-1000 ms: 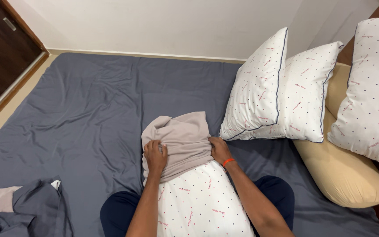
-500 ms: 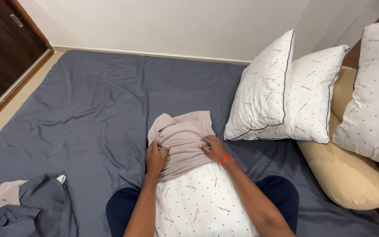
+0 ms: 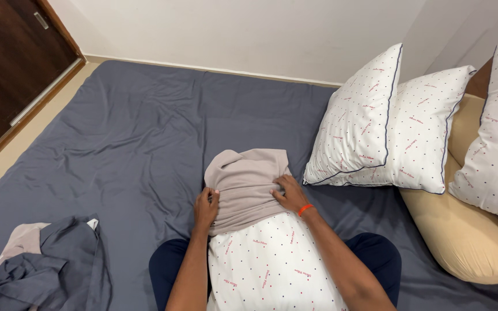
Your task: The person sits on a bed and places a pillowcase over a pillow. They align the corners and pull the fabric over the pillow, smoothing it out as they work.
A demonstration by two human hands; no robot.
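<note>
A white dotted pillow (image 3: 272,265) lies across my lap, its far end inside a beige pillowcase (image 3: 246,181). My left hand (image 3: 206,207) grips the pillowcase's bunched edge on the pillow's left side. My right hand (image 3: 290,194), with an orange band at the wrist, presses and holds the same edge on the right side. The case covers only the pillow's top third; the rest of the pillow is bare.
The bed has a grey-blue sheet (image 3: 128,132). Two white dotted pillows (image 3: 387,126) lean at the right, a third (image 3: 497,132) rests on a tan bolster (image 3: 474,230). Crumpled grey and beige cloth (image 3: 36,265) lies bottom left. A dark wooden door (image 3: 7,63) stands at left.
The view has shifted so everything sits slightly further right. My right hand has slid along the pillowcase edge; the case and both hands stay at about the same place on the pillow.
</note>
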